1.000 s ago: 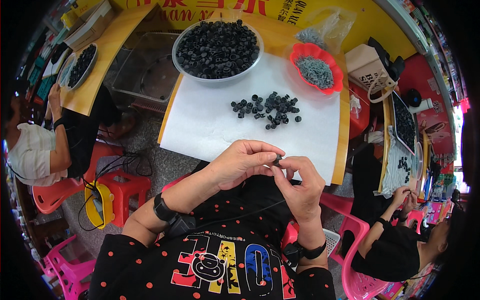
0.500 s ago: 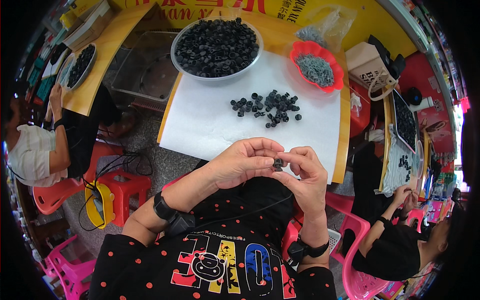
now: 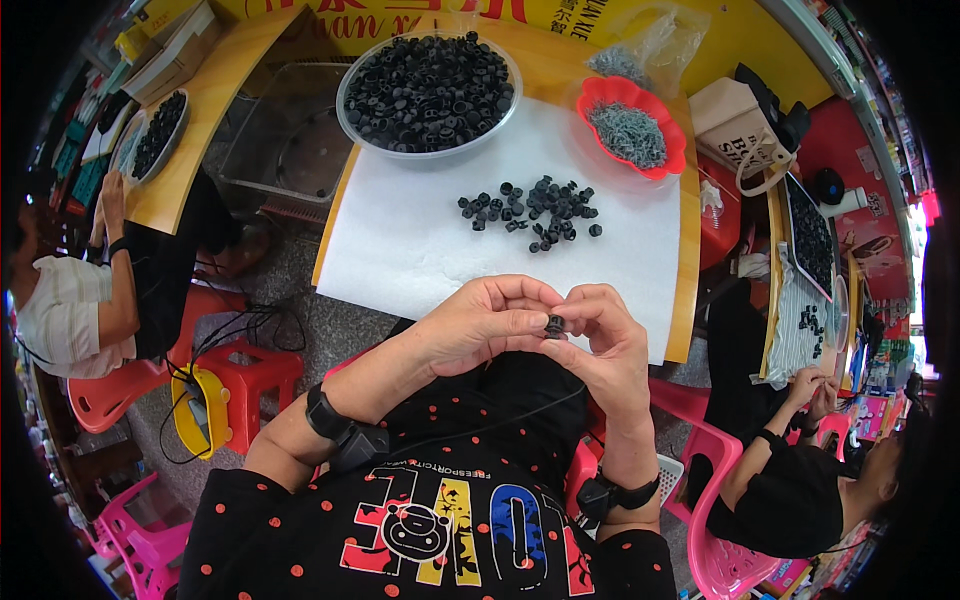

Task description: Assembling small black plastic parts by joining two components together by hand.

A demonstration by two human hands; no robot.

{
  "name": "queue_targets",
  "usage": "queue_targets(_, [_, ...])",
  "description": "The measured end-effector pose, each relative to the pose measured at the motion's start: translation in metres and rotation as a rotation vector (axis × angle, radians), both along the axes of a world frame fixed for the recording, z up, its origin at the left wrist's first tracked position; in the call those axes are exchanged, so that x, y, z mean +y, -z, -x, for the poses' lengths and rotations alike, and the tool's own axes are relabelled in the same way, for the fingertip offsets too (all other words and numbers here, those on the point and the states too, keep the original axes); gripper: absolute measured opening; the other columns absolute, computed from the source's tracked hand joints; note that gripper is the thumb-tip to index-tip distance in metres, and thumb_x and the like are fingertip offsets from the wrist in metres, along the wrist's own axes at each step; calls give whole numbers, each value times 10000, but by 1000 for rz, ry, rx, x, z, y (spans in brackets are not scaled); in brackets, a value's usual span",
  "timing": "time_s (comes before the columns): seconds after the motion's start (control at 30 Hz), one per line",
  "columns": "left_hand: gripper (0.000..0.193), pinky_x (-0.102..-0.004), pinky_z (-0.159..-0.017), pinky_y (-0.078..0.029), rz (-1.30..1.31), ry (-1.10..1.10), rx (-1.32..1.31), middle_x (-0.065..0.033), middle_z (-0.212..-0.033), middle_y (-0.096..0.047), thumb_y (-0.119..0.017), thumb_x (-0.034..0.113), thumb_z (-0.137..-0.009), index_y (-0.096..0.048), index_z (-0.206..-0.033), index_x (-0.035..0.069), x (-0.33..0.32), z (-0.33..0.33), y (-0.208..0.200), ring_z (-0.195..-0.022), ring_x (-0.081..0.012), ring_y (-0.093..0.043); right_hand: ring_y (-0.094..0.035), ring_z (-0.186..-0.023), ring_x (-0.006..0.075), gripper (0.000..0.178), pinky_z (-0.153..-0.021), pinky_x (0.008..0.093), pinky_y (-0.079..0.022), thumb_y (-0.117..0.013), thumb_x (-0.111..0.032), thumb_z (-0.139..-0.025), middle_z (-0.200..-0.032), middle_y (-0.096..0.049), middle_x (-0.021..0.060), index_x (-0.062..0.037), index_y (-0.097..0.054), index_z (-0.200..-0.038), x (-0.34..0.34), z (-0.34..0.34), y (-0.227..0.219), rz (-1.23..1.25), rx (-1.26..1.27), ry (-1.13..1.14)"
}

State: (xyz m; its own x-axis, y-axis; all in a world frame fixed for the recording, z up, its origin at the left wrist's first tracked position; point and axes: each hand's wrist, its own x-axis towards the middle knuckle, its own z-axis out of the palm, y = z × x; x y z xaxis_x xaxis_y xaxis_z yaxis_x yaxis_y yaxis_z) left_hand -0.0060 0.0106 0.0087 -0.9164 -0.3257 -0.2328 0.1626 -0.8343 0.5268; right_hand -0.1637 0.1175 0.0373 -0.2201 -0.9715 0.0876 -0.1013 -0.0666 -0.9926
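Above my lap, just past the near edge of the table, both hands meet at one small black plastic cord-lock piece (image 3: 554, 325). My left hand (image 3: 497, 318) pinches it from the left between thumb and index finger. The thumb and fingers of my right hand (image 3: 602, 340) close on its right side. Fingertips hide much of the piece. Farther out on the white sheet (image 3: 400, 240) lies a loose cluster of similar black pieces (image 3: 550, 205). Behind them stands a round clear tub (image 3: 345, 125) heaped with black plastic pieces (image 3: 430, 90).
A red scalloped dish (image 3: 674, 160) at the far right holds small grey spring-like metal pieces (image 3: 628, 135). Behind it lies a clear plastic bag (image 3: 675, 45). Co-workers sit left (image 3: 75, 310) and right (image 3: 780, 490) at other tables. A red stool (image 3: 255, 385) and cables are at left.
Both hands stay together at the same place, with only slight finger movement around the cord-lock piece. The view has shifted slightly; the table things stand as before.
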Motion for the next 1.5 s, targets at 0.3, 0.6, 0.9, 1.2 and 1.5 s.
queue_targets(0.3, [267,-293,-870,-553,-5,0,21,-91,-1023,-648,-629,30,-869,-553,-1124,16,-3,-4,2,-959,-153,-645,-588,-989,155,315,-832,268,-505,-748,38,-715,-1108,-556,92,3,-649,-1012,-3,-2,1,-34,-159,-57])
queue_targets(0.6, [309,-311,-850,-554,9,2,11,-123,-1022,-660,-673,42,-839,-549,-1120,12,-5,-3,6,-954,-192,-655,-598,-1010,174,328,-856,278,-516,-750,40,-711,-1104,-577,114,11,-650,-1022,-3,-2,-1,-55,-127,-36])
queue_targets(0.9, [313,-340,-860,-553,-23,-64,4,-153,-1075,-651,-665,52,-851,-561,-1143,11,-3,0,3,-993,-206,-647,-605,-668,108,289,-565,225,-510,-801,-1,-671,-940,-627,83,-28,-658,-921,4,-15,-1,250,591,249])
queue_targets(1.2, [299,-321,-882,-544,6,-93,-6,-160,-1096,-645,-656,36,-851,-578,-1138,14,-1,0,6,-1006,-200,-641,-636,-630,115,281,-536,215,-518,-762,54,-687,-878,-665,111,-7,-650,-937,4,-18,-4,290,537,251])
queue_targets(1.5, [302,-315,-876,-548,-23,-95,-9,-158,-1103,-641,-654,47,-855,-573,-1144,13,1,-2,6,-1003,-201,-642,-654,-657,130,266,-556,220,-526,-758,54,-695,-883,-671,125,-1,-651,-932,5,-19,-3,257,515,232])
